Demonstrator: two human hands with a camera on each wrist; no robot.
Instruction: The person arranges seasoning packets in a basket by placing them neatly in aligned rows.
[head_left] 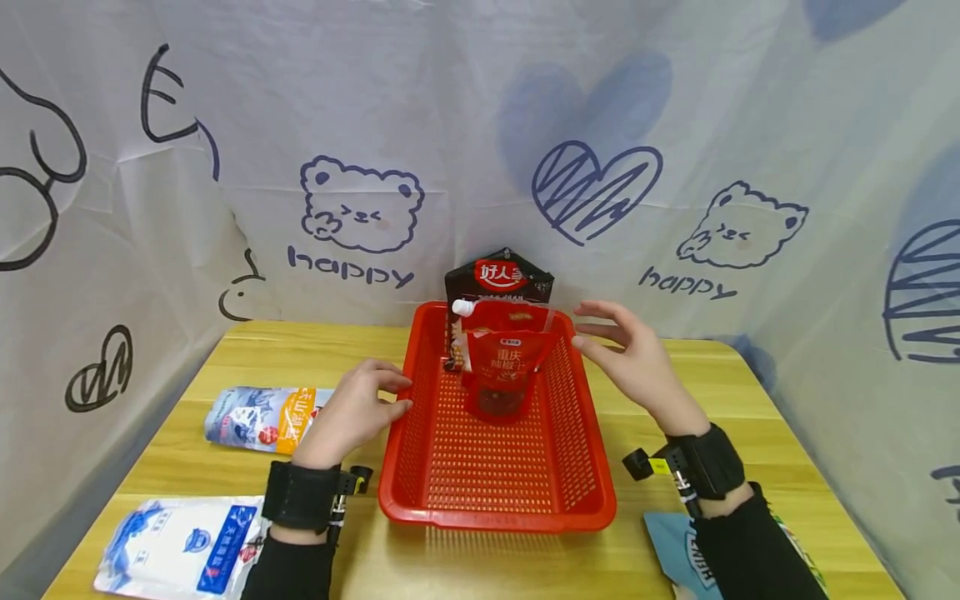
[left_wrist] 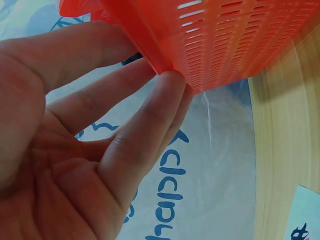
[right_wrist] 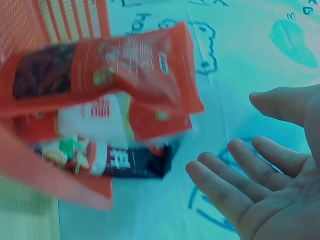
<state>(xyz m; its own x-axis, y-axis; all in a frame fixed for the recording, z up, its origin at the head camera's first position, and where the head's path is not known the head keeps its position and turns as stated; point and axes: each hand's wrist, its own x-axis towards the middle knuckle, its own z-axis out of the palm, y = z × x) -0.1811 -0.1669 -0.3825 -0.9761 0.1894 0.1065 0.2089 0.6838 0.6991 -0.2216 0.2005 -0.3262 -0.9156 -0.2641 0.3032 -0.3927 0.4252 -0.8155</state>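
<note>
My left hand (head_left: 358,412) is at the left rim of a red plastic basket (head_left: 487,518); its fingertips touch the rim, fingers fairly straight in the left wrist view. Above the basket's far right rim is my right hand (head_left: 633,358), holding nothing, with thumb and fingers spread. Inside, a red pouch of dried chillies (head_left: 504,367) stands upright. Behind it are a red pouch with a white spout cap (head_left: 463,308) and a black packet (head_left: 487,287). In the right wrist view, the chilli pouch (right_wrist: 105,75) is apart from the fingertips (right_wrist: 192,169).
Left of the basket lie a blue and orange bag (head_left: 262,417) and a white and blue bag (head_left: 180,546). A blue-grey packet (head_left: 678,550) is partly under my right forearm. A patterned white sheet (head_left: 480,100) stands behind the wooden table (head_left: 645,492).
</note>
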